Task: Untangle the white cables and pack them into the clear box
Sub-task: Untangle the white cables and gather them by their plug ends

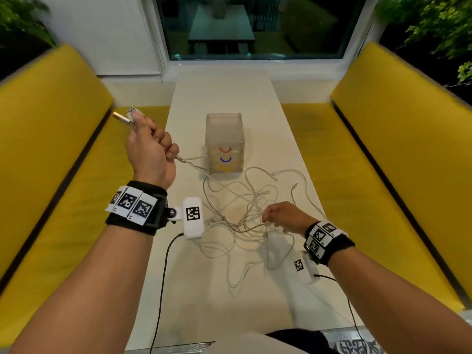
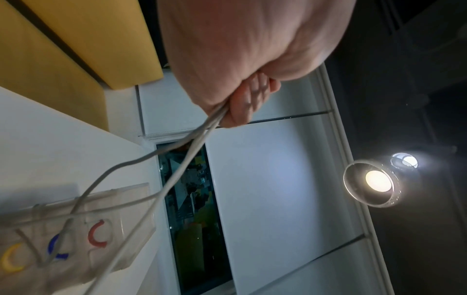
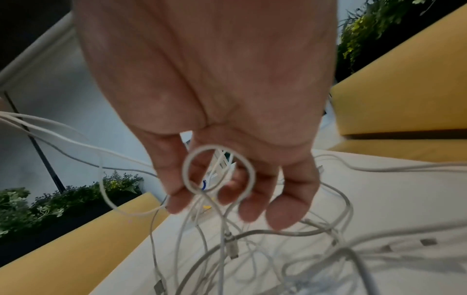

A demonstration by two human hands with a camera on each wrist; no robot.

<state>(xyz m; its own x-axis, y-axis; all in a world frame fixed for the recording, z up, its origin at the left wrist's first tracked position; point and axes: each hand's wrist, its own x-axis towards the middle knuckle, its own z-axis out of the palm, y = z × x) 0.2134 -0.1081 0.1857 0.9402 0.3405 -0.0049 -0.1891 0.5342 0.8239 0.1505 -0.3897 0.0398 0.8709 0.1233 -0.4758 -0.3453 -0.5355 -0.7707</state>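
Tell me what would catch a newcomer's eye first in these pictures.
The tangle of white cables sprawled over the near half of the white table, with the right hand pinching a strand. Then the left hand, raised at the table's left edge, gripping cable ends with USB plugs sticking out. Behind the tangle stands the clear box.

Left hand (image 2: 240, 59) at 12 o'clock, fingers (image 2: 248, 99) curled round white cables (image 2: 177, 175) trailing toward 7 o'clock over clear box (image 2: 121, 229) with red, blue, yellow arcs on white surface (image 2: 50, 139). Lamp (image 2: 378, 181) at 3 o'clock.
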